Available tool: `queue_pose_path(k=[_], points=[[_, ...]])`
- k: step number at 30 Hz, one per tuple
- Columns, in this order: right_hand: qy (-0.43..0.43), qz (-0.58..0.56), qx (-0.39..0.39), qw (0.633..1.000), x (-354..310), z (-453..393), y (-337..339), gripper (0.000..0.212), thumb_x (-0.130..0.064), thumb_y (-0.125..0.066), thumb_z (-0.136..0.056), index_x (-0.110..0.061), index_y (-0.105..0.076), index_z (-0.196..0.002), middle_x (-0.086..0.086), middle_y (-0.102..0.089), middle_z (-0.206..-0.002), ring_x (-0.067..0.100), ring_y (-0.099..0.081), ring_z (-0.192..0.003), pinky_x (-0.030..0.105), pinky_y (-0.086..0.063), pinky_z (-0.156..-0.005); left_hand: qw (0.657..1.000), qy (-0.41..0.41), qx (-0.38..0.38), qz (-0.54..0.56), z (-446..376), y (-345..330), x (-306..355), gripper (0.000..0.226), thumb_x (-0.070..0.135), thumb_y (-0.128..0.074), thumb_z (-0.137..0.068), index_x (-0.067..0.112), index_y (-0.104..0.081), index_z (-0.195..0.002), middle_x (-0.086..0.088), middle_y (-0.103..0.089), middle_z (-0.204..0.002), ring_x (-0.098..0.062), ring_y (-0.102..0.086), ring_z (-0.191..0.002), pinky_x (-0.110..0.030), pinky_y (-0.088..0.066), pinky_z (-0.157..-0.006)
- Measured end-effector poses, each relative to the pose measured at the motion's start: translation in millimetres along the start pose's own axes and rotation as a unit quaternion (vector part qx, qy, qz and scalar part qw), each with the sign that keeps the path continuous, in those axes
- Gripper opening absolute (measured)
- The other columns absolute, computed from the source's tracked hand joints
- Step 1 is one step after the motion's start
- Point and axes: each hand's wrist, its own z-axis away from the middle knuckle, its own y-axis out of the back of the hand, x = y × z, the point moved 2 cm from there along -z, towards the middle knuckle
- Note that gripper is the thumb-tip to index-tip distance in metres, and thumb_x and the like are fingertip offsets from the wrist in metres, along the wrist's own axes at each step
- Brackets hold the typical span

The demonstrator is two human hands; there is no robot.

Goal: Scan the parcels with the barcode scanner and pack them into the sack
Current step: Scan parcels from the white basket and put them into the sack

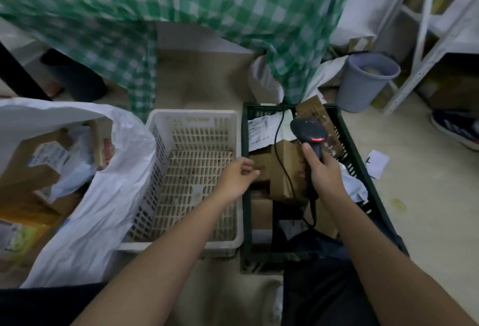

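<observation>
Your two forearms reach up from the bottom edge. Your right hand (pixel 324 170) is wrapped around the handle of the barcode scanner (pixel 309 139), red light glowing, right of centre over the dark green crate (pixel 363 170), where brown cardboard parcels (pixel 283 170) lie. Your left hand (pixel 237 179) hangs loosely curled and holds nothing, at the seam between that crate and the white basket (pixel 191 118) at centre. At left, the white sack (pixel 114 196) gapes open with parcels inside.
</observation>
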Motion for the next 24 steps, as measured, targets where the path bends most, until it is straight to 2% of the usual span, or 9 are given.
queue_pose_path(k=[4, 9, 11, 15, 18, 20, 23, 24], points=[[-0.024, -0.005, -0.002, 1.0, 7.6, -16.7, 8.1, 0.023, -0.04, -0.057, -0.095, -0.017, -0.061, -0.1, -0.002, -0.062, -0.082, 0.007, -0.058, -0.07, 0.024, -0.049, -0.069, 0.999, 0.015, -0.026, -0.021, -22.7, -36.3, -3.2, 0.043, 0.022, -0.067, -0.09, 0.009, -0.052, -0.128, 0.001, -0.057, -0.115, -0.011, -0.053, -0.102, -0.022, -0.043, -0.087], [-0.041, -0.004, 0.01, 0.999, 11.9, -30.2, 18.5, 0.029, -0.041, -0.056, -0.095, -0.013, -0.062, -0.099, 0.001, -0.063, -0.08, 0.012, -0.058, -0.064, 0.024, -0.048, -0.063, 0.994, 0.062, -0.079, -0.028, -36.0, -81.4, -16.2, 0.052, 0.03, -0.069, -0.088, 0.01, -0.05, -0.132, -0.007, -0.059, -0.128, -0.023, -0.058, -0.113, -0.032, -0.049, -0.093], [-0.045, 0.002, 0.008, 0.999, 13.8, -32.8, 20.7, 0.027, -0.041, -0.057, -0.095, -0.014, -0.062, -0.096, 0.002, -0.063, -0.081, 0.012, -0.058, -0.064, 0.025, -0.048, -0.063, 0.992, 0.079, -0.085, -0.044, -40.1, -96.0, -18.0, 0.054, 0.033, -0.067, -0.089, 0.008, -0.049, -0.132, -0.009, -0.058, -0.13, -0.025, -0.056, -0.114, -0.031, -0.048, -0.091], [-0.046, 0.004, 0.001, 0.999, 14.8, -35.8, 21.7, 0.024, -0.042, -0.057, -0.095, -0.018, -0.06, -0.09, -0.001, -0.063, -0.08, 0.013, -0.058, -0.068, 0.027, -0.048, -0.066, 0.99, 0.107, -0.078, -0.05, -47.4, -115.3, -21.3, 0.057, 0.035, -0.065, -0.09, 0.007, -0.044, -0.134, -0.01, -0.056, -0.132, -0.025, -0.055, -0.116, -0.026, -0.043, -0.085], [-0.046, 0.006, -0.006, 0.999, 13.0, -37.6, 19.7, 0.023, -0.043, -0.057, -0.094, -0.02, -0.06, -0.094, -0.003, -0.064, -0.083, 0.009, -0.06, -0.069, 0.028, -0.051, -0.071, 0.991, 0.116, -0.071, -0.006, -50.6, -121.1, -24.3, 0.056, 0.027, -0.066, -0.09, 0.008, -0.042, -0.137, -0.009, -0.056, -0.133, -0.025, -0.054, -0.119, -0.027, -0.043, -0.093], [-0.036, 0.0, -0.007, 0.999, 12.5, -38.0, 17.4, 0.023, -0.042, -0.059, -0.093, -0.02, -0.061, -0.088, 0.0, -0.063, -0.08, 0.011, -0.059, -0.067, 0.031, -0.051, -0.071, 0.991, 0.119, -0.054, 0.02, -50.8, -118.7, -24.3, 0.06, 0.029, -0.07, -0.087, 0.013, -0.043, -0.138, -0.008, -0.057, -0.132, -0.024, -0.055, -0.117, -0.035, -0.047, -0.099], [-0.005, 0.006, -0.002, 1.0, 8.8, -36.3, 14.1, 0.026, -0.04, -0.059, -0.093, -0.019, -0.059, -0.078, -0.002, -0.059, -0.068, 0.005, -0.056, -0.058, 0.019, -0.047, -0.062, 0.996, 0.091, 0.001, 0.025, -44.8, -98.7, -15.8, 0.067, 0.036, -0.075, -0.08, 0.017, -0.045, -0.136, -0.001, -0.057, -0.128, -0.022, -0.056, -0.114, -0.036, -0.049, -0.096], [0.003, 0.009, -0.004, 1.0, 8.1, -35.3, 12.4, 0.027, -0.041, -0.059, -0.093, -0.019, -0.059, -0.078, -0.004, -0.059, -0.066, 0.005, -0.057, -0.058, 0.019, -0.048, -0.063, 0.997, 0.073, 0.019, 0.012, -41.3, -88.1, -11.7, 0.07, 0.04, -0.077, -0.078, 0.017, -0.046, -0.136, -0.001, -0.058, -0.126, -0.022, -0.056, -0.113, -0.035, -0.048, -0.096]])
